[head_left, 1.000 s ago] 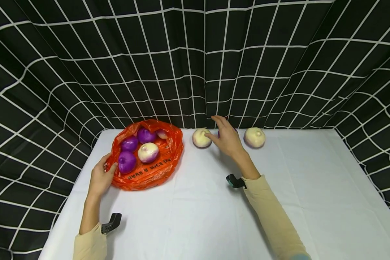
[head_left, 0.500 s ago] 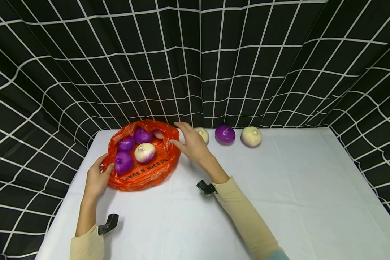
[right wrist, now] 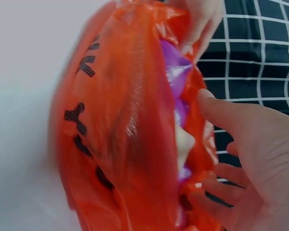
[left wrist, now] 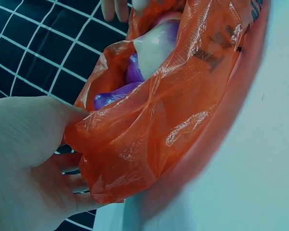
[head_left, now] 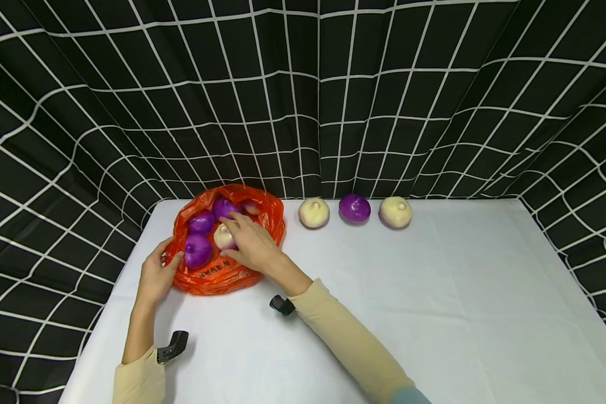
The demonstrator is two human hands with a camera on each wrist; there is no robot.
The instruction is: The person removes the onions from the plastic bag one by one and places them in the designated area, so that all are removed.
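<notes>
An orange-red plastic bag (head_left: 207, 286) lies with its mouth open at the table's left. My left hand (head_left: 155, 278) pinches the bag's left rim between thumb and fingers; the left wrist view shows the film (left wrist: 130, 163) gathered there. Inside are several onions, among them a purple onion (head_left: 198, 251) near that hand and a white-and-purple onion (head_left: 223, 238) in the middle. My right hand (head_left: 255, 244) reaches over the bag's right side, fingers spread above the white-and-purple onion and partly hiding it. In the right wrist view, thumb and fingers stand apart at the bag's mouth.
Along the table's back edge sit a white onion (head_left: 313, 213), a purple onion (head_left: 354, 208) and another white onion (head_left: 395, 212) in a row. A black curtain with white grid lines (head_left: 363, 95) rises behind the white table (head_left: 434, 314).
My right hand has moved left from above the back-row purple onion to over the bag's contents, uncovering that onion. My left hand keeps its hold on the bag's rim.
</notes>
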